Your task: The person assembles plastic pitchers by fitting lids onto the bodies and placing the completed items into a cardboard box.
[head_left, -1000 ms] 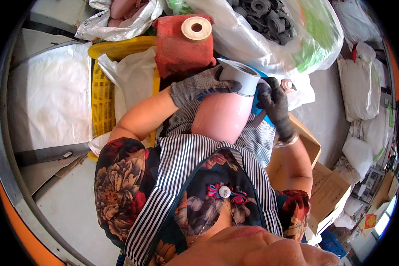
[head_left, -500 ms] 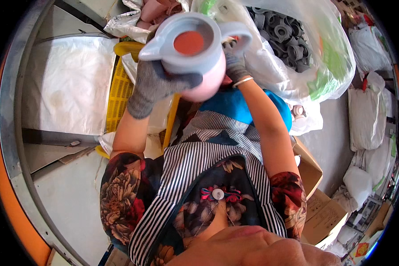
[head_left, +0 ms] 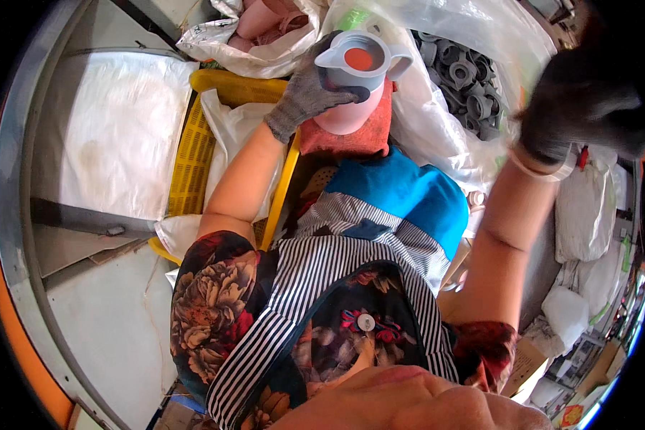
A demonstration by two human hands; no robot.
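Note:
A pink jug [head_left: 350, 117] with a grey spouted collar and handle and an orange-red disc in its mouth stands upright on a red cushion-like block [head_left: 380, 132]. My left hand [head_left: 304, 93], in a grey knitted glove, is closed round the jug's left side, with the thumb across its front. My right hand [head_left: 580, 107], also gloved, is raised at the far right, away from the jug. It is dark and smeared by motion, so its fingers and anything in them cannot be made out. Right of the jug, a clear plastic bag [head_left: 419, 118] holds several grey collars [head_left: 466, 79].
A yellow crate [head_left: 190, 165] with white sheeting stands to the left. Beyond it a white sack [head_left: 215, 44] holds pink plastic pieces [head_left: 265, 21]. A white-covered surface [head_left: 115, 136] lies at far left. White sacks [head_left: 586, 215] line the right side.
The jug has gone from up close down onto the red block, still in my left hand. My right hand has left the area beside the jug and swung out to the upper right.

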